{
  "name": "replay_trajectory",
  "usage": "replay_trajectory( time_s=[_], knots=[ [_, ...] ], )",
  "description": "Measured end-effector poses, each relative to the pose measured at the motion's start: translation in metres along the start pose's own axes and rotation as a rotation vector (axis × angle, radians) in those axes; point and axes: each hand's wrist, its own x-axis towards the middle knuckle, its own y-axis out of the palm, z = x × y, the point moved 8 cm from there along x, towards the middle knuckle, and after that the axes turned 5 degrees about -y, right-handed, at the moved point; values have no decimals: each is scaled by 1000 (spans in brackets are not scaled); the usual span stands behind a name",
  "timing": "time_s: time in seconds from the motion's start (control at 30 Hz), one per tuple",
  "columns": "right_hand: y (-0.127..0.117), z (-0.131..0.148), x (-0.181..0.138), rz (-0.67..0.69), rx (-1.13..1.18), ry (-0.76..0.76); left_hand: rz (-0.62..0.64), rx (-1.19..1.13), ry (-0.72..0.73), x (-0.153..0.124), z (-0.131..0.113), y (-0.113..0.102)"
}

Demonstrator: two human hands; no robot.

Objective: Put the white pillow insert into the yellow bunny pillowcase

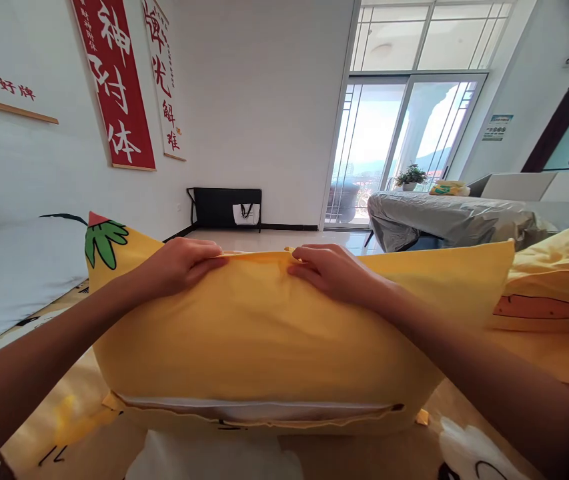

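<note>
A yellow pillowcase (274,333) with a plump filling stands on its long side in front of me. Its upper edge is pinched by my left hand (187,265), left of the middle. Farther right along the same edge, my right hand (331,270) has thumb and fingers closed on the cloth. A long slit near the bottom shows a strip of white pillow (264,408) inside. Printed green leaves (105,243) mark the upper left corner, while the upper right corner sticks out flat.
More yellow bedding (559,287) is piled at the right, and a white sheet (19,267) lies at the left. Beyond are a table (444,210) under a plastic cover, a black folded frame (214,208) with a white bag (246,214), and glass doors (364,140).
</note>
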Motion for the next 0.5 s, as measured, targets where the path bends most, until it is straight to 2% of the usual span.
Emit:
replay_trajectory(
  time_s=[0.1, 0.23, 0.37, 0.43, 0.5],
  knots=[
    [-1, 2, 7, -54, 41, 18, -46, -78, -86, -5, 2, -4],
    [-18, -2, 3, -217, 123, 48, -34, -198, -186, -7, 4, -9],
    [-22, 0, -4, -253, 195, 22, 45, -54, -49, 2, -20, -10],
    [-20, 5, -5, -210, 220, -10, 131, 35, 36, 6, -37, -3],
    [-16, 8, -6, -108, 230, -20, 228, 118, 62, 8, -50, 6]
  ],
)
